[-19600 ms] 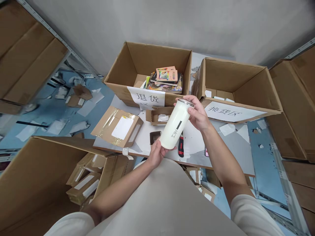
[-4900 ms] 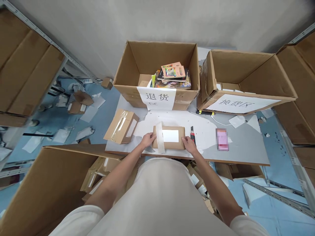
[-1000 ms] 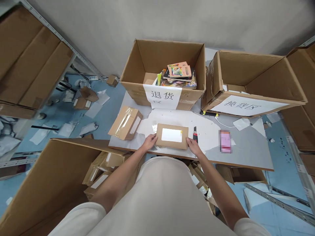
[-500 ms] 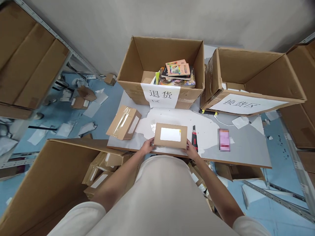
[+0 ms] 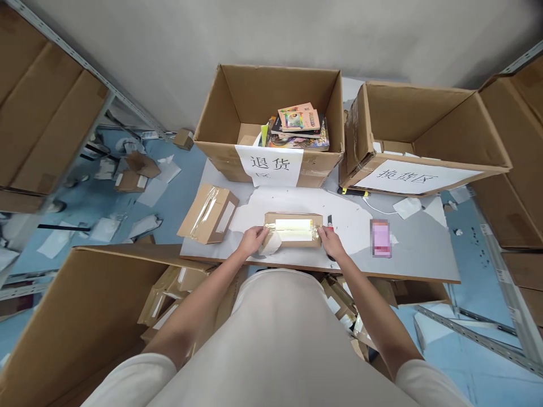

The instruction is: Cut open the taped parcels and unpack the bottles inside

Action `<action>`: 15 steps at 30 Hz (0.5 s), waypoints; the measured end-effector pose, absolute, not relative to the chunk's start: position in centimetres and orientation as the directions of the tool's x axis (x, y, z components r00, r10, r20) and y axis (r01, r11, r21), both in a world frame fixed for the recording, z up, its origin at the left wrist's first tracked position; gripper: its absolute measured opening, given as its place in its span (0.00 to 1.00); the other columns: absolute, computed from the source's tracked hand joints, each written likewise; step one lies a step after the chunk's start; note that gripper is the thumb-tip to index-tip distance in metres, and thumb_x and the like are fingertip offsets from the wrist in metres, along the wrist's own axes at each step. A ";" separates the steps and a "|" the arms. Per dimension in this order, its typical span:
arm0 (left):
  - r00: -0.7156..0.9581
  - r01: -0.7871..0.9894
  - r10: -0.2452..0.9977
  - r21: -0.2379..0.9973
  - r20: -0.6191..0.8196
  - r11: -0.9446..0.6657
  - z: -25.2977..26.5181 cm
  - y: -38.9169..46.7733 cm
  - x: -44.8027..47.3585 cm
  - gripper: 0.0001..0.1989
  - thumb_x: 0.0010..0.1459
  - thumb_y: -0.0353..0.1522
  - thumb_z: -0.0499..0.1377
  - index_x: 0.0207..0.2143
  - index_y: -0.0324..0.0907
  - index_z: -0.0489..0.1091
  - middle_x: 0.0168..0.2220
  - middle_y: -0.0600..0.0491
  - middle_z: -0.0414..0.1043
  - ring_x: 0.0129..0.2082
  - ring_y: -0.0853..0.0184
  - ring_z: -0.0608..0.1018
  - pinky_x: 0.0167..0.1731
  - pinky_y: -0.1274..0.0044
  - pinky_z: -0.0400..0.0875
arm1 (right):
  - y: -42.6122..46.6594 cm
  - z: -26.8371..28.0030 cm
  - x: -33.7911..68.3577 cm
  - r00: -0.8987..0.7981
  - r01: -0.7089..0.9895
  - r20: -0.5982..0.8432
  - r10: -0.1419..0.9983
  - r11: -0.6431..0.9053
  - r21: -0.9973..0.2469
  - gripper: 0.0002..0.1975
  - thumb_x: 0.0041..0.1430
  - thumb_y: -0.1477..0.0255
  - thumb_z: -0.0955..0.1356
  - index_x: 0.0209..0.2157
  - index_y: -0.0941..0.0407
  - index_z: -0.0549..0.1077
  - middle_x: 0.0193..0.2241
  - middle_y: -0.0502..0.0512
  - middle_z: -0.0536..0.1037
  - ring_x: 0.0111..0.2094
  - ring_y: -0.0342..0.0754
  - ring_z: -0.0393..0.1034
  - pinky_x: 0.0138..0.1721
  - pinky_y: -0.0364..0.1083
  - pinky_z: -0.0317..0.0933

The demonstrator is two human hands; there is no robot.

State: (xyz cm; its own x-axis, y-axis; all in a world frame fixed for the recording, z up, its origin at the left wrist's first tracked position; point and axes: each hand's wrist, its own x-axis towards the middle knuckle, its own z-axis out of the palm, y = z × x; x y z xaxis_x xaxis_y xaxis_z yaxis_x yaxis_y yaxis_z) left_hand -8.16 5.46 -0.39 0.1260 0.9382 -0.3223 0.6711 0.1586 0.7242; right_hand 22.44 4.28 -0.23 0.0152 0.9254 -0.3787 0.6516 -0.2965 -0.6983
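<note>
1. Left hand and right hand, well apart, each grip one end of a small box.
2. It is over the table, near the front edge; whether it touches, I cannot tell.
3. A knife is just beside the right hand, partly hidden.
4. White tabletop runs between the small box and the book carton behind; a parcel stands at the left edge.

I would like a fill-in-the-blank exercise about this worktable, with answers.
The left hand and right hand grip a small carton with shiny ____ on it.
Of the two open boxes on the table, the one farther ____ contains books.
The utility knife partly hidden by the right hand has a black and ____ handle.
Answers: tape; left; red.
</note>
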 end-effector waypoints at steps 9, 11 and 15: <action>-0.008 0.641 0.944 0.723 -0.330 0.258 -0.7 6.2 -7.1 0.23 0.58 0.44 0.51 0.48 0.37 0.70 0.45 0.44 0.72 0.36 0.64 0.76 0.38 0.73 0.70 | 3.6 -3.1 24.6 0.158 0.637 -0.426 0.891 -0.422 -0.645 0.27 0.64 0.58 0.52 0.54 0.56 0.68 0.47 0.57 0.75 0.44 0.48 0.72 0.50 0.47 0.61; -0.024 0.632 0.949 0.730 -0.316 0.259 -0.4 6.0 -7.2 0.24 0.58 0.43 0.53 0.50 0.37 0.68 0.47 0.42 0.70 0.37 0.64 0.76 0.38 0.74 0.70 | 2.6 -4.0 25.7 0.262 0.670 -0.428 0.865 -0.482 -0.564 0.26 0.63 0.59 0.56 0.55 0.60 0.66 0.51 0.62 0.71 0.51 0.51 0.67 0.53 0.49 0.58; -0.086 0.657 0.957 0.706 -0.278 0.265 1.2 4.9 -7.0 0.26 0.59 0.44 0.52 0.53 0.36 0.64 0.48 0.41 0.69 0.39 0.64 0.76 0.36 0.73 0.70 | 1.2 -5.6 26.3 0.396 0.705 -0.511 0.763 -0.609 -0.363 0.36 0.54 0.57 0.65 0.60 0.61 0.57 0.56 0.70 0.62 0.58 0.62 0.56 0.55 0.56 0.54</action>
